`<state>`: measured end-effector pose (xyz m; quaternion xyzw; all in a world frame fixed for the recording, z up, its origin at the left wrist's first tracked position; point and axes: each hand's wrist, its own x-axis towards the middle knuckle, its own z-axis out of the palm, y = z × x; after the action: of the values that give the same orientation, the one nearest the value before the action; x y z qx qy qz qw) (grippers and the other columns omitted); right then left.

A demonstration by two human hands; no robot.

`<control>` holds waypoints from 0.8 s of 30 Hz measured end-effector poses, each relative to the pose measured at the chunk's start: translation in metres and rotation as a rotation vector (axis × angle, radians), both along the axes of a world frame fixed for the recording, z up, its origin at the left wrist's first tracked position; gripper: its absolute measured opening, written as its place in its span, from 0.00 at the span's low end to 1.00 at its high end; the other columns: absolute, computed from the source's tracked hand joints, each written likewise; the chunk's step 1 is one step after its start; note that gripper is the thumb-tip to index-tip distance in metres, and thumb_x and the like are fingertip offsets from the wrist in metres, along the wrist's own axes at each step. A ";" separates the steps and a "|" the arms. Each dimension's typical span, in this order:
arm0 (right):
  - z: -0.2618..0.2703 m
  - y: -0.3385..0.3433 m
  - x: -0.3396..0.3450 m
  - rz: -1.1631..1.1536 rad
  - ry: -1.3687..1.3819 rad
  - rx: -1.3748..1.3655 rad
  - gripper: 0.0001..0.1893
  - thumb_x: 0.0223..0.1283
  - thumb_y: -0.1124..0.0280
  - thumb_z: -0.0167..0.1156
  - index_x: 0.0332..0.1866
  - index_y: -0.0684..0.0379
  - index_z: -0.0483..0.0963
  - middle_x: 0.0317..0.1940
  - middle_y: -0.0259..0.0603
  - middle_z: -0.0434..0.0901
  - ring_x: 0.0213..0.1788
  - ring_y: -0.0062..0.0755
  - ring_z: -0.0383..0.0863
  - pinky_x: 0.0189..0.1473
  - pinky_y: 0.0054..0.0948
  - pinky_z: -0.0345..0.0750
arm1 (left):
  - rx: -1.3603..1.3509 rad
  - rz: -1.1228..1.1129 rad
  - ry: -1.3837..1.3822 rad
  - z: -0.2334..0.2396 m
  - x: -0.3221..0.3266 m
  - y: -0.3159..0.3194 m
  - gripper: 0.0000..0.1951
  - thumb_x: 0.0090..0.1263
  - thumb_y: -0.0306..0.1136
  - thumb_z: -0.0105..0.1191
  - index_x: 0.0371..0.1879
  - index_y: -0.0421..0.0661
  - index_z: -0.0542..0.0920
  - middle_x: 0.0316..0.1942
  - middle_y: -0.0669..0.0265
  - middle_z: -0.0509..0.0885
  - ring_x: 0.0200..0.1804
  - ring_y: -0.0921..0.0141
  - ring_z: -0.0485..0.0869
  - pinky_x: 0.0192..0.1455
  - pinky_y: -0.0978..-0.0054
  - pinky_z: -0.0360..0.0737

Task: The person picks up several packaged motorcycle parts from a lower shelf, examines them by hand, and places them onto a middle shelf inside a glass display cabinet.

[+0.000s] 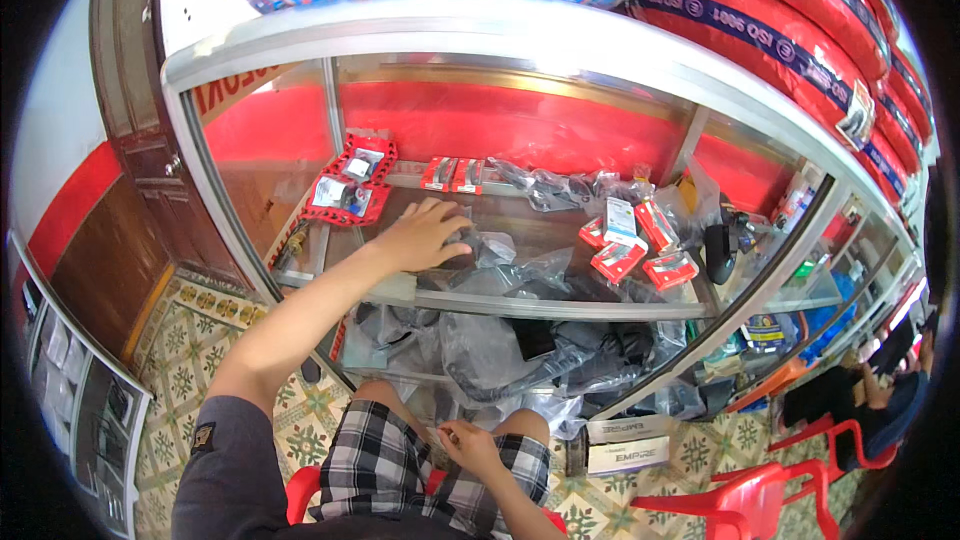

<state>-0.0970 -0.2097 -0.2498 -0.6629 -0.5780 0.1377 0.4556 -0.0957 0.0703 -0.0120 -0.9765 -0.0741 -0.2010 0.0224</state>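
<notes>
My left hand (426, 236) reaches into the upper glass shelf of a display case, fingers spread over a small dark item whose form is hidden. Right of it lie clear plastic bags (495, 259) with dark parts. Behind stand two small red-and-white boxes (452, 175); to the left are red blister packs (349, 195). Several red boxes (619, 259) and a white-and-blue box (620, 220) lie farther right on the shelf. My right hand (465, 444) rests between my knees, fingers curled; whether it holds something small cannot be told.
The case's aluminium frame (525, 306) edges the shelf. Bagged black parts (585, 352) fill the shelf below. Wrapped tyres (757, 37) are stacked on top. An Empire carton (628, 456) and red plastic chairs (739, 499) stand on the tiled floor at right; people sit beyond.
</notes>
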 end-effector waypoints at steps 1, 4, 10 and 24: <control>-0.003 0.001 0.001 -0.009 0.010 0.012 0.07 0.55 0.69 0.60 0.36 0.60 0.77 0.28 0.41 0.80 0.25 0.34 0.81 0.28 0.27 0.77 | 0.056 0.057 0.040 0.005 0.003 0.004 0.26 0.67 0.54 0.44 0.58 0.51 0.69 0.60 0.55 0.67 0.63 0.55 0.63 0.60 0.52 0.64; -0.016 0.004 0.007 0.014 -0.048 -0.065 0.08 0.57 0.65 0.59 0.37 0.58 0.76 0.29 0.40 0.80 0.25 0.34 0.81 0.27 0.28 0.77 | -0.109 0.026 0.056 0.019 0.022 0.023 0.28 0.68 0.53 0.43 0.62 0.50 0.66 0.59 0.55 0.69 0.62 0.57 0.65 0.62 0.57 0.63; -0.019 0.010 -0.002 0.096 0.039 -0.080 0.11 0.60 0.58 0.54 0.39 0.53 0.74 0.31 0.42 0.80 0.28 0.45 0.81 0.29 0.38 0.77 | -0.339 0.297 -0.173 -0.012 0.047 0.118 0.30 0.62 0.55 0.50 0.56 0.43 0.73 0.54 0.50 0.75 0.57 0.53 0.73 0.61 0.63 0.67; -0.016 0.011 -0.002 0.086 -0.045 0.012 0.09 0.58 0.63 0.56 0.38 0.56 0.76 0.30 0.42 0.80 0.26 0.38 0.82 0.28 0.32 0.77 | -0.942 0.481 -0.387 0.012 0.035 0.129 0.18 0.60 0.45 0.54 0.46 0.50 0.76 0.33 0.61 0.83 0.38 0.64 0.82 0.41 0.64 0.79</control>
<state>-0.0994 -0.1990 -0.2662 -0.6375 -0.6170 0.1390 0.4401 -0.0612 0.1990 0.0000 -0.7820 -0.3790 -0.3107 -0.3850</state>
